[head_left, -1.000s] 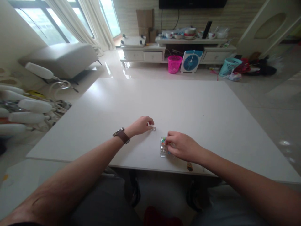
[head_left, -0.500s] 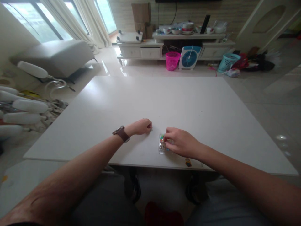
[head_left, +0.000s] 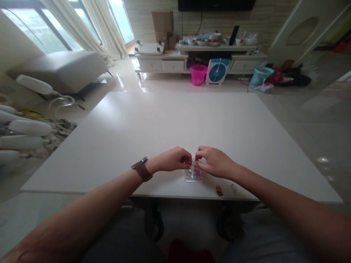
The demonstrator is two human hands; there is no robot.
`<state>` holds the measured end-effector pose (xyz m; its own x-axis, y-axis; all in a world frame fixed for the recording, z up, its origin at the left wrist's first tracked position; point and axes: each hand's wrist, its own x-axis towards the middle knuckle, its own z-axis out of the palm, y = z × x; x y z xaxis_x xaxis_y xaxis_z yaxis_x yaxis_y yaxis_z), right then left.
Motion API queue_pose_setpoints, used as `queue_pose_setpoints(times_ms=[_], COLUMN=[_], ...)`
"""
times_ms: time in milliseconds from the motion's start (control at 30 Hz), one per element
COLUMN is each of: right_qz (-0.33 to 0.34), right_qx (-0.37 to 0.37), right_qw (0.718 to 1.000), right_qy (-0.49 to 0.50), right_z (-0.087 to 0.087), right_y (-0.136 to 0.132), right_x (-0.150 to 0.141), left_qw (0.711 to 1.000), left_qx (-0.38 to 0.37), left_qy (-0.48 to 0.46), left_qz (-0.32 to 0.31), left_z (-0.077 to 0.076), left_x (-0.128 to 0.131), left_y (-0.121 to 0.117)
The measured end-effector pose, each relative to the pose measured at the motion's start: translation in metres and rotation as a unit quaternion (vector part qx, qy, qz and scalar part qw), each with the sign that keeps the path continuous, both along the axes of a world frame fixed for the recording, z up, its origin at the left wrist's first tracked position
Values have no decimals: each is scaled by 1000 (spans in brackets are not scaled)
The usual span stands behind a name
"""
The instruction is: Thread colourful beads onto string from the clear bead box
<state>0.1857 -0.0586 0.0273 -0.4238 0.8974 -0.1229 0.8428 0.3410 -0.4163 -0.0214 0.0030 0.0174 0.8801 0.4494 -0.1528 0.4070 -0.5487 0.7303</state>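
Note:
A small clear plastic box [head_left: 193,175] with coloured bits and a metal ring inside lies near the front edge of the white table [head_left: 175,124]. My left hand [head_left: 175,159], with a brown watch on its wrist, is closed in a pinch just left of the box's far end. My right hand [head_left: 214,162] is pinched too, right above the box. The fingertips of both hands nearly meet over a small red piece. What each pinch holds is too small to make out.
Two small items [head_left: 219,190] lie by the table's front edge, right of the box. White chair backs [head_left: 27,128] stand at the left. Across the floor are a TV cabinet [head_left: 197,54], a pink basket [head_left: 199,74], a blue fan [head_left: 216,71] and a teal basket [head_left: 259,76].
My left hand left the small ring's spot on the table and moved right to the box. My right hand lifted its fingers to the box's far end, meeting the left.

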Motion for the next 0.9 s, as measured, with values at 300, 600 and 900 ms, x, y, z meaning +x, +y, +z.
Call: queue_pose_setpoints(times_ms=[300,600,900], right_qz=[4,15,12], right_qx=[-8,-9,-13], right_qw=[1000,1000,1000], right_qy=[-12,-3,-10], right_z=[1,2,5], right_y=[-1,-1,-2], right_x=[-4,-1,-2], left_qw=[998,995,997], left_qx=[59,86,70], left_qy=[16,18,30], left_qz=[-31,-53,-30], left_z=[-7,-11,-3], left_x=[10,9,8], left_y=[-13,-9,-10])
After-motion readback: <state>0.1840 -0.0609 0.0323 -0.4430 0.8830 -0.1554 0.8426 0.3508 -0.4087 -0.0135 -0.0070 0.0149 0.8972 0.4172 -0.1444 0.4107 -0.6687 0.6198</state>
